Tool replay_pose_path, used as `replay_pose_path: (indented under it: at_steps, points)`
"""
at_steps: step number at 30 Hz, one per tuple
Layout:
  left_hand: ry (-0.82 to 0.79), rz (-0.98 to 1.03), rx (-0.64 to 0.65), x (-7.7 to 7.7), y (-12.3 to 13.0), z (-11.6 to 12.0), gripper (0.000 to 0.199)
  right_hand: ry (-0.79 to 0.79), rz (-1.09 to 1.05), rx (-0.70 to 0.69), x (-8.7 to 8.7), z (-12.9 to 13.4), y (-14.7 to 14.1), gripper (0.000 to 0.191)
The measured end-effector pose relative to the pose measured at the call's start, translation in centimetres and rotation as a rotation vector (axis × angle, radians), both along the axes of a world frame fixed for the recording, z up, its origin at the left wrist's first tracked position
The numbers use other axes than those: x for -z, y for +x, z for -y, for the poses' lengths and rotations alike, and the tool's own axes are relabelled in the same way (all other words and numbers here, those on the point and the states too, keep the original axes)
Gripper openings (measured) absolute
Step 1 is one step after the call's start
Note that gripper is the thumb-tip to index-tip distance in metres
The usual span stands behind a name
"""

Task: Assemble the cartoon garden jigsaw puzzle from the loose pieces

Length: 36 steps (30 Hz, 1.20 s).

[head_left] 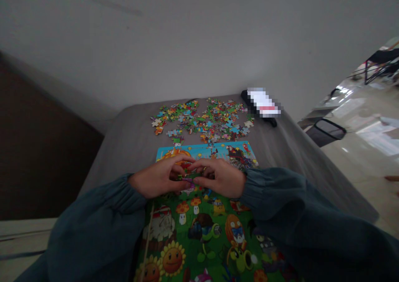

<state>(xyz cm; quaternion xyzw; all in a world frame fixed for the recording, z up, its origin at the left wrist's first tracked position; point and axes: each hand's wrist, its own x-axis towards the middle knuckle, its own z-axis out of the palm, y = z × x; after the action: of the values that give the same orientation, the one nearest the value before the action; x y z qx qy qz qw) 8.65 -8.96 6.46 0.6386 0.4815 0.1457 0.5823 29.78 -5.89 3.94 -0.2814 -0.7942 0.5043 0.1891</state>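
Note:
My left hand [158, 176] and my right hand [220, 177] meet over a cartoon jigsaw puzzle [199, 236] with sunflowers and mushrooms on green. Their fingers close from both sides on a small green and purple jigsaw piece [190, 180], which is mostly hidden. Both sleeves are dark teal and cover the puzzle's sides. Beyond my fingertips, the puzzle's blue upper section [205, 151] lies flat. Farther off, a scattered heap of loose jigsaw pieces [202, 122] lies on the grey bed cover [124, 149], apart from my hands.
A black item with a blurred white object on it [260, 105] lies at the cover's far right corner. A white wall [199, 37] rises behind. A dark brown surface [40, 141] is at left. Beyond the right edge lie a shiny floor [358, 149] and a black metal frame [377, 66].

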Motion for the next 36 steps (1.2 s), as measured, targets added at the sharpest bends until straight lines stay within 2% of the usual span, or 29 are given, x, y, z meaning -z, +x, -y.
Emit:
replay_pose_path:
  at_steps: [8, 15, 19, 23, 26, 30, 36]
  points:
    - [-0.021, -0.029, 0.016, -0.2, -0.4, 0.1, 0.066, 0.029, 0.028, -0.014, -0.1, 0.2, -0.1, 0.025]
    - [-0.026, -0.064, 0.053, -0.4, -0.9, -0.1, 0.056, 0.104, 0.056, -0.012, 0.3, 0.2, -0.1, 0.027]
    - [0.088, -0.207, 0.002, -1.2, -1.7, -0.4, 0.051, 0.300, 0.105, -0.034, -0.2, 0.2, 0.2, 0.028]
    - [0.298, -0.410, -0.099, -1.9, -2.7, -0.8, 0.044, 0.540, 0.088, -0.025, -0.7, 0.6, 0.6, 0.035]
    - [0.395, -0.541, -0.069, -1.8, -3.0, -0.9, 0.039, 0.714, 0.050, -0.176, -0.7, 1.0, 0.6, 0.029]
    - [0.357, -0.567, 0.036, -0.8, -3.3, -1.0, 0.034, 0.835, 0.100, -0.408, -0.1, 1.4, 0.4, 0.025]
    - [0.312, -0.574, 0.059, 0.2, -3.7, -1.2, 0.032, 0.916, 0.208, -0.410, -0.1, 1.8, 0.2, 0.028]
